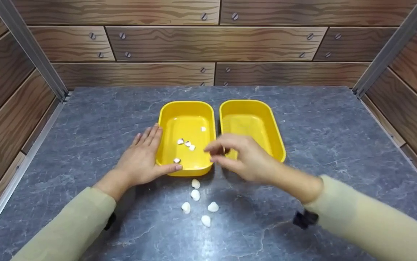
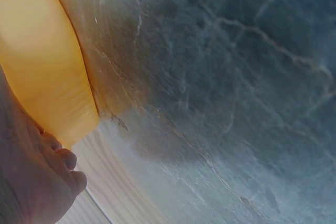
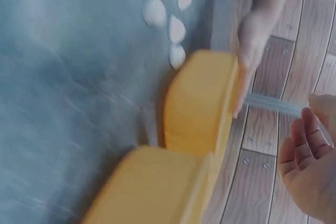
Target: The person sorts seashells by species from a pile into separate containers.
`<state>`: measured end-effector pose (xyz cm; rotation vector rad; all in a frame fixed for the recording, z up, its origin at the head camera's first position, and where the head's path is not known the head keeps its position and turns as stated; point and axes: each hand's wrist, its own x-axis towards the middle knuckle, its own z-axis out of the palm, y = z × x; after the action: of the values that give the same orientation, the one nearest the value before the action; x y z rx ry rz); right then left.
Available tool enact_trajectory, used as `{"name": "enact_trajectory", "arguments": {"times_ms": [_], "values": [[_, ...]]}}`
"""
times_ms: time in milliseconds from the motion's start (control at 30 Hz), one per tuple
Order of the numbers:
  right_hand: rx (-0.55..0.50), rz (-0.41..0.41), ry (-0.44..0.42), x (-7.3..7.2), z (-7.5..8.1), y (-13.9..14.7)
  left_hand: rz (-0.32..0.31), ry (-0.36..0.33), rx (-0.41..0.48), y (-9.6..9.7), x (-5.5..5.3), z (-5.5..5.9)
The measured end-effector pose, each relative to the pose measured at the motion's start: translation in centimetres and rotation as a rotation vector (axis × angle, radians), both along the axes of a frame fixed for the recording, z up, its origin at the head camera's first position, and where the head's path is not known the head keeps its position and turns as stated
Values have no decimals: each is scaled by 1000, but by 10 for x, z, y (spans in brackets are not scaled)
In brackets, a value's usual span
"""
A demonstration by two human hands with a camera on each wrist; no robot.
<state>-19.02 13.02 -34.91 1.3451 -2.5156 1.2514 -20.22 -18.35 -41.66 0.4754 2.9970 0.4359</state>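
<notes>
My left hand [image 1: 139, 159] rests against the left side and near-left rim of the left yellow tray [image 1: 185, 171], fingers straight and thumb over the near edge. In that tray lie several small shiny silver pieces [image 1: 180, 141], their exact kind too small to tell. Over the tray's right edge, my right hand [image 1: 244, 156] hovers with bent fingers, thumb and fingertips a little apart and nothing visible between them. The right wrist view also shows the bent fingers of this right hand [image 3: 312, 161]. White seashells [image 1: 195, 195] lie on the tabletop in front of the left tray.
A second yellow tray [image 1: 277, 136] stands right beside the left one, partly hidden by my right hand. Both stand on a grey marbled tabletop [image 1: 103, 119]. Wood-patterned walls [image 1: 215, 43] with metal corner posts [image 1: 386, 50] enclose the back and sides.
</notes>
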Motion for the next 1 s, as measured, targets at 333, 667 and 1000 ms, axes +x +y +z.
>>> {"name": "enact_trajectory", "arguments": {"times_ms": [333, 667, 1000], "values": [[-26, 119, -33, 43, -56, 20, 11, -12, 18, 0, 1, 0], [49, 83, -106, 46, -100, 25, 11, -10, 6, 1, 0, 0], [79, 96, -141, 39, -103, 24, 13, -10, -1, 1, 0, 0]]}}
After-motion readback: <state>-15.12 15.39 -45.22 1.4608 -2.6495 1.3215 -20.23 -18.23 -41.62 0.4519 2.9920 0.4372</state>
